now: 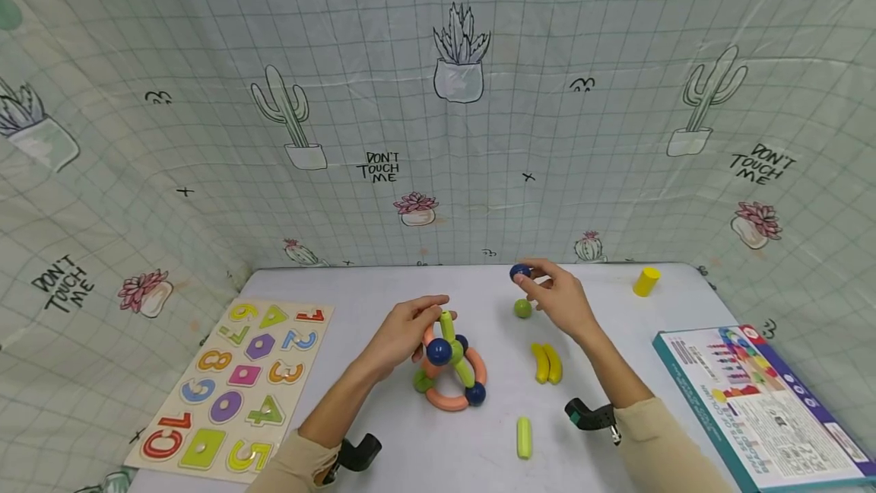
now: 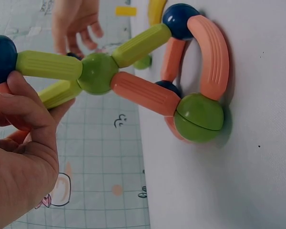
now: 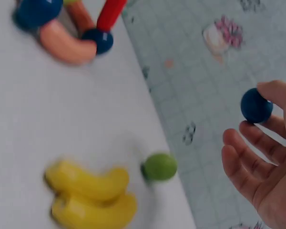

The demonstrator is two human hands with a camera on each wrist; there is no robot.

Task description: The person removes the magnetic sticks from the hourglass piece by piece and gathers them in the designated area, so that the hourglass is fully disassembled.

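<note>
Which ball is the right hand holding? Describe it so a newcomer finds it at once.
Start at the white table and go to its far edge, right of centre. The right hand pinches a dark blue ball at its fingertips; the loose green ball lies below on the table.

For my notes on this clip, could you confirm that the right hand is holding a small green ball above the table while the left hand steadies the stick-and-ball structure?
Not quite: the right hand holds a small dark blue ball, as the right wrist view shows. The small green ball lies on the white table. The left hand does steady the stick-and-ball structure.
</note>
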